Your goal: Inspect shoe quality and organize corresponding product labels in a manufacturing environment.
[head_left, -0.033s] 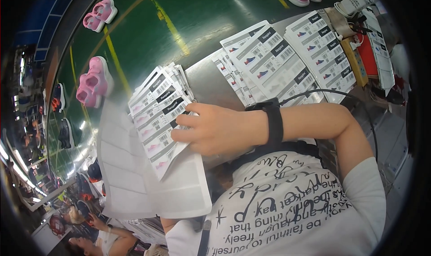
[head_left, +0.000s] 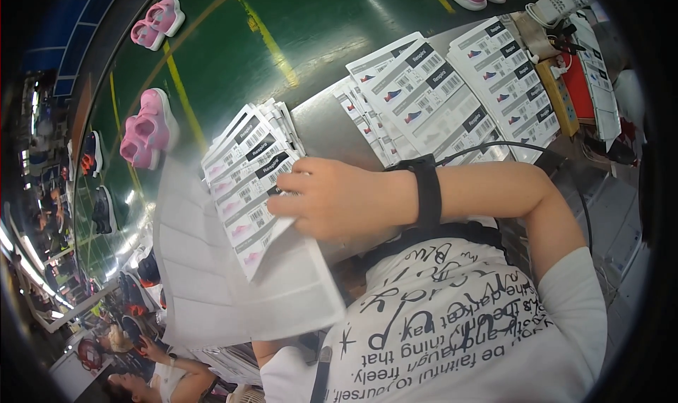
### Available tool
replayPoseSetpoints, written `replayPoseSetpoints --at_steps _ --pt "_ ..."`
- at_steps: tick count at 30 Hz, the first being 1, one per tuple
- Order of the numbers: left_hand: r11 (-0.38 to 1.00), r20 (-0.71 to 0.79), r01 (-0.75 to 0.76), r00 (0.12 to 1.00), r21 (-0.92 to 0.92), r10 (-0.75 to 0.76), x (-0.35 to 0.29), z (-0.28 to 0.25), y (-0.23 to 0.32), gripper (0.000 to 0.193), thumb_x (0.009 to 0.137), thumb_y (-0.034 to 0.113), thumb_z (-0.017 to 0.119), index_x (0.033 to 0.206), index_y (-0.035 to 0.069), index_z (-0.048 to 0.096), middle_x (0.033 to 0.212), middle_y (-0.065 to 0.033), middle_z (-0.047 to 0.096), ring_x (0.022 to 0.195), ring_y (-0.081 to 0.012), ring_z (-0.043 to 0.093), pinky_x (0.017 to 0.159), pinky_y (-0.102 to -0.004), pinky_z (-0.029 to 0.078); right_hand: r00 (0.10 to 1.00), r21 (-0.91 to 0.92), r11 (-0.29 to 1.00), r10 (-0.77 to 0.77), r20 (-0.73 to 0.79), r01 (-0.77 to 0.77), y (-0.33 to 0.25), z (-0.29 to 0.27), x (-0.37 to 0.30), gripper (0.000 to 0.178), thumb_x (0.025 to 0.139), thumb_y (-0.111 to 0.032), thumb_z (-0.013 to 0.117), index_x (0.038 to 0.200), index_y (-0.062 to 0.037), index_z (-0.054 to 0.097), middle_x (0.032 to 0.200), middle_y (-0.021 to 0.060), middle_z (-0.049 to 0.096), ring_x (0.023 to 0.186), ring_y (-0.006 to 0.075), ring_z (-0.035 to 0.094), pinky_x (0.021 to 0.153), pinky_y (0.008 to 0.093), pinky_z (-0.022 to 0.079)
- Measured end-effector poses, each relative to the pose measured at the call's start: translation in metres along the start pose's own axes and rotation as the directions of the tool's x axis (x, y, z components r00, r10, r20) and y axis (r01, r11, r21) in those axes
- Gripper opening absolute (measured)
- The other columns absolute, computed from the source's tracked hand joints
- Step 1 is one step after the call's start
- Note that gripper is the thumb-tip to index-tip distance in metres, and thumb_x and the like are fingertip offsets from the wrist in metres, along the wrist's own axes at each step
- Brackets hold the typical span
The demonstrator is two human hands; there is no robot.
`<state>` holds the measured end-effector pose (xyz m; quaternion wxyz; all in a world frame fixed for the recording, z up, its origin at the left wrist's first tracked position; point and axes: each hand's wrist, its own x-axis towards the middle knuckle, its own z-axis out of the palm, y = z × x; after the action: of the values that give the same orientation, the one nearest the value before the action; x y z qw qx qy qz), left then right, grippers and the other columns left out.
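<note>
My right hand (head_left: 328,197), a black band on its wrist, reaches in from the right. Its fingers are bent over the right edge of a shoe label sheet (head_left: 247,228) printed with pink shoes and barcodes; the thumb is hidden. The sheet curls up below the fingers. Behind and beneath it spreads a blank white backing sheet (head_left: 194,283), blurred at its lower right corner. More label sheets (head_left: 286,124) lie fanned in a pile under the fingertips' far side. My left hand is hidden behind the white sheets; only a bit of the left forearm shows.
Stacks of labels with blue-red shoes (head_left: 402,96) and another stack (head_left: 505,81) lie right of the pile. Pink shoes (head_left: 148,129) stand on the green belt (head_left: 212,64). A black cable (head_left: 522,143) crosses near my forearm. Another person (head_left: 166,382) sits at lower left.
The white backing sheet's lower right corner has swung right and slightly up. My right hand has shifted very slightly left, with the label sheet's lower edge curling more.
</note>
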<state>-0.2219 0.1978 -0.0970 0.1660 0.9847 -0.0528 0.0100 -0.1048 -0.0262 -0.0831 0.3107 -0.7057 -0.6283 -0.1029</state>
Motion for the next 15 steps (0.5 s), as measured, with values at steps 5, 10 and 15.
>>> replayPoseSetpoints --at_steps 5,10,15 --pt "1.0 -0.018 0.028 0.999 0.0 -0.028 -0.01 -0.003 0.0 0.03 0.079 0.015 0.074 0.105 0.001 0.067 0.104 -0.0142 0.063 0.097 -0.0342 0.061 0.085 -0.0406 0.049 0.996 0.137 0.987 0.087 0.009 -0.087 0.017 0.007 0.01 0.02 0.062 -0.02 0.077 0.07 -0.0035 0.07 0.105 0.0089 0.058 0.096 0.0283 0.057 0.076 0.0403 0.05" --pt "0.999 -0.004 0.031 1.0 -0.021 -0.031 -0.013 0.005 0.006 0.029 0.08 0.014 0.074 0.104 0.0 0.067 0.103 -0.0143 0.063 0.096 -0.0342 0.061 0.085 -0.0403 0.049 0.99 0.204 0.968 0.14 0.03 -0.143 0.031 0.006 0.016 0.02 0.064 -0.02 0.075 0.073 -0.0021 0.071 0.1 0.011 0.059 0.09 0.0307 0.061 0.074 0.041 0.052" --pt "0.999 0.024 -0.002 1.0 -0.05 0.003 -0.01 0.008 0.013 0.027 0.08 0.012 0.074 0.103 -0.001 0.067 0.103 -0.0144 0.062 0.096 -0.0342 0.061 0.085 -0.04 0.048 0.959 0.26 0.933 0.198 0.204 -0.248 0.034 0.001 0.04 0.02 0.067 -0.019 0.067 0.07 0.0004 0.067 0.094 0.0099 0.058 0.086 0.0305 0.06 0.07 0.0404 0.053"
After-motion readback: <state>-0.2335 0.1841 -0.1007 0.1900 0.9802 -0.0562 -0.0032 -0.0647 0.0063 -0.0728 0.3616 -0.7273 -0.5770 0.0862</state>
